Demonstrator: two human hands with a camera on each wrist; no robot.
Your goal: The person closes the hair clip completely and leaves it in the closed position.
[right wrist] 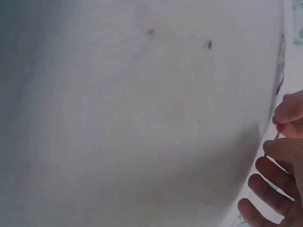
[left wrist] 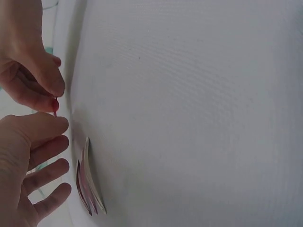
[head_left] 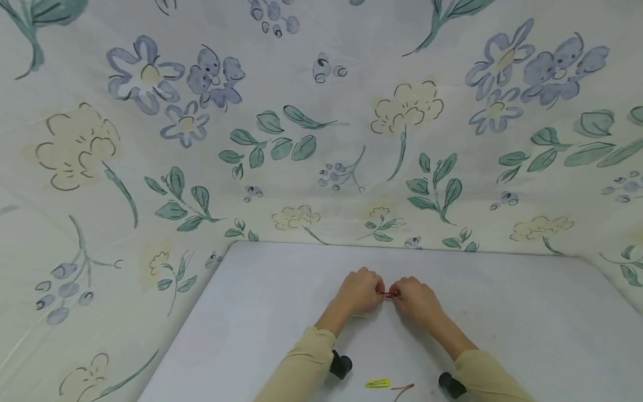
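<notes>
Between my two hands is a thin red hair clip (head_left: 388,294), held just above the white table. My left hand (head_left: 359,293) pinches one end with thumb and forefinger. At the other end, my right hand (head_left: 414,301) pinches it the same way. Fingers cover most of the clip, so whether it is snapped or bent open is hidden. Beside the left hand lies a small group of slim hair clips (left wrist: 87,182), pale and reddish. Closer to the body, a yellow hair clip (head_left: 378,383) lies flat, with a brownish-red clip (head_left: 404,387) spread apart next to it.
The white tabletop (head_left: 271,312) reaches back to a flower-printed cloth (head_left: 351,139) that hangs behind and at the sides. Black wrist-worn devices (head_left: 341,365) sit at both sleeve cuffs. A few tiny specks dot the table's surface.
</notes>
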